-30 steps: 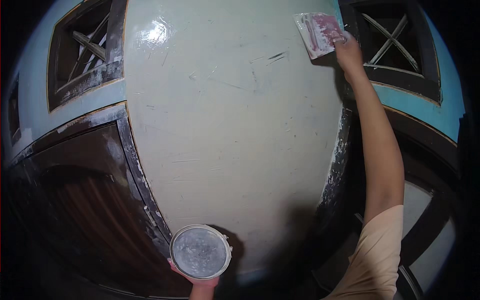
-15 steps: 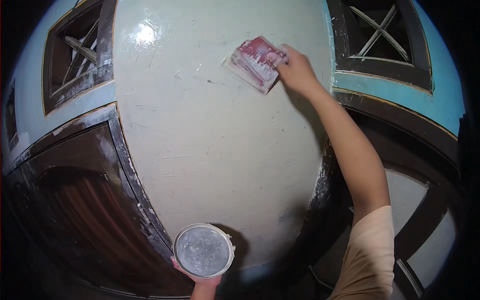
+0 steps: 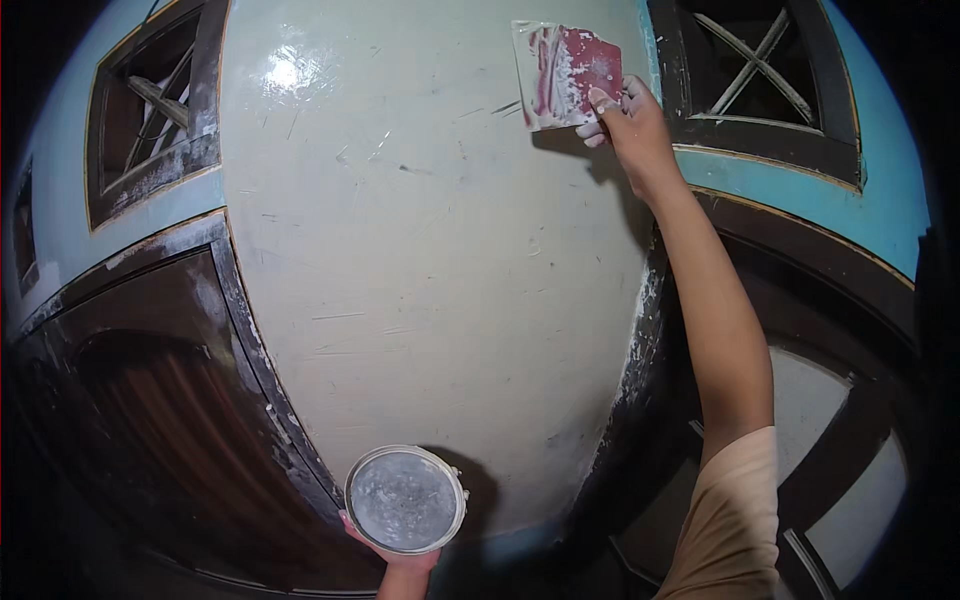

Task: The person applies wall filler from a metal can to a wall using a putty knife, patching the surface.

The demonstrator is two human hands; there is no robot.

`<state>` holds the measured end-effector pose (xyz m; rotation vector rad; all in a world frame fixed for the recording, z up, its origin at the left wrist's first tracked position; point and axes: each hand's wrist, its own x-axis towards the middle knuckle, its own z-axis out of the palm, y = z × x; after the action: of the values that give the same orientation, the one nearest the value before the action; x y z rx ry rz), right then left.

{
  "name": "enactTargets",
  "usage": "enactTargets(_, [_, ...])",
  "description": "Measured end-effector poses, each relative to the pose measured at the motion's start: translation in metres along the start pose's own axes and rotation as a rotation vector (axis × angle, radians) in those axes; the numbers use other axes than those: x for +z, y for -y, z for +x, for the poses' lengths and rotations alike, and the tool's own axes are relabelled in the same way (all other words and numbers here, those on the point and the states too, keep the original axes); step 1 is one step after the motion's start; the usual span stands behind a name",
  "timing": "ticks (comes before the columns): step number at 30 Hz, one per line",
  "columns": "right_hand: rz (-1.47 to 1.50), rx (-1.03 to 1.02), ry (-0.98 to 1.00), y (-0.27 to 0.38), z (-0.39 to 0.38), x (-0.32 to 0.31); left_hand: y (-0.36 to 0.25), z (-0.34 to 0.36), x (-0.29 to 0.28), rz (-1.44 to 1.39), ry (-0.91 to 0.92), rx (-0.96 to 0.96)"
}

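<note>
Pinched at its right edge, a red scraper (image 3: 597,72) is sitting in the right hand (image 3: 640,125), whose thumb (image 3: 604,103) is pressing on the near face while the fingers (image 3: 592,134) are curling below and behind. White paste is coating those fingertips and smearing across the scraper, thickest toward its pale left edge. It is hovering over or touching the upper right of the pale wall (image 3: 440,270); I cannot tell which. A shadow is falling on the wall just below it.

Low in the view, the left hand (image 3: 405,562) is gripping a round tub (image 3: 403,500) from underneath, with fingertips showing at the lower left and the remaining fingers hiding under it. Its mottled grey round face is pointing toward the camera inside a pale rim, and its shadow is darkening the wall to the right.

The right arm is slanting up from a beige sleeve (image 3: 730,500). Scratches and dark marks are dotting the wall, and a bright glare is shining at its upper left. A brown door (image 3: 140,430) is standing at the left, under a dark-framed window (image 3: 210,145); another window (image 3: 840,100), crossed by two bars, is flanking the right hand.
</note>
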<state>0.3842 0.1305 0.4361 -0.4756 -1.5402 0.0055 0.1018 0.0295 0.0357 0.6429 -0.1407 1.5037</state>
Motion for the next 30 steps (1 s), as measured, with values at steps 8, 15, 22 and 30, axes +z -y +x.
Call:
enactTargets(8, [-0.680,-0.494,-0.121,0.027,-0.009,-0.007,0.008,0.001,0.004,-0.013,-0.010,0.014])
enactTargets(15, [-1.089,-0.739,0.014,0.018,-0.024,0.004,0.009,-0.003,0.000,-0.067,-0.041,0.015])
enactTargets(22, [-1.177,-0.814,0.028,-0.020,-0.018,0.017,0.011,-0.003,0.005,-0.077,-0.011,0.003])
enactTargets(30, [-1.166,-0.727,0.002,-0.049,-0.057,0.004,0.007,-0.007,-0.002,-0.022,-0.055,0.021])
